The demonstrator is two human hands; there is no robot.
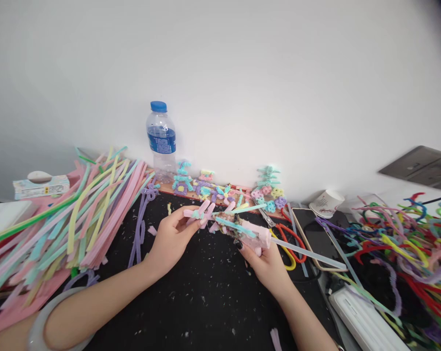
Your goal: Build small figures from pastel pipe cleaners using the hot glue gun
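L hand (174,239) has thumb & fingers closed in a pinch on the pink fuzzy loops (201,213), a small pale-green bit at their centre. R hand (264,267) is wrapped round the pink roll (259,236), thumb on the near side, dark nail showing; some of its fingers are hidden behind the roll. Both pcs are up over the middle of the black tabletop (201,307), in front of the wall — loops on the left, roll on the right, w/ a mottled dark fuzzy patch (229,222) and pale blue-green strands btwn them. Can't tell if loops & roll are joined.

A translucent stick (310,253) sticks out to the right, past the roll's end. Scissors w/ red handles (296,243) lie just beyond R hand, a yellow handle (289,258) beside them. Further right: phone (320,239), paper cup (327,203), white power strip (366,317) & a tangle of bright stems (413,263).

Along the wall base sits a row of small fuzzy flowers (225,193), w/ a blue-capped bottle (162,139) upright at its left end. A big pile of pastel stems (106,209) fills the left side, tissue box (43,186) behind — purple stems (142,231) lie btwn pile & L hand.
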